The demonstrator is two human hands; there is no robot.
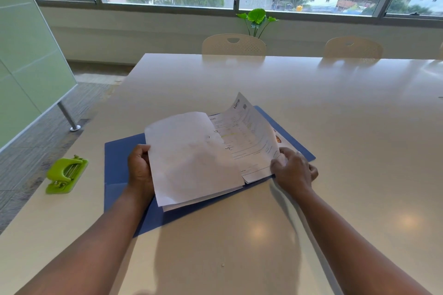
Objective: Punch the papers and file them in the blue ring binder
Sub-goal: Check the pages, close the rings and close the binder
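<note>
The blue ring binder lies open and flat on the table in front of me. Papers sit on its metal rings: a blank-backed stack on the left side, printed sheets on the right, the top one curling upward. My left hand grips the left edge of the blank stack. My right hand pinches the lower right corner of the printed sheets. A green hole punch stands to the left of the binder, near the table's left edge.
The white table stretches far ahead and to the right. Two cream chairs stand at its far side, with a small green plant behind them under the windows. A green glass partition is at the left.
</note>
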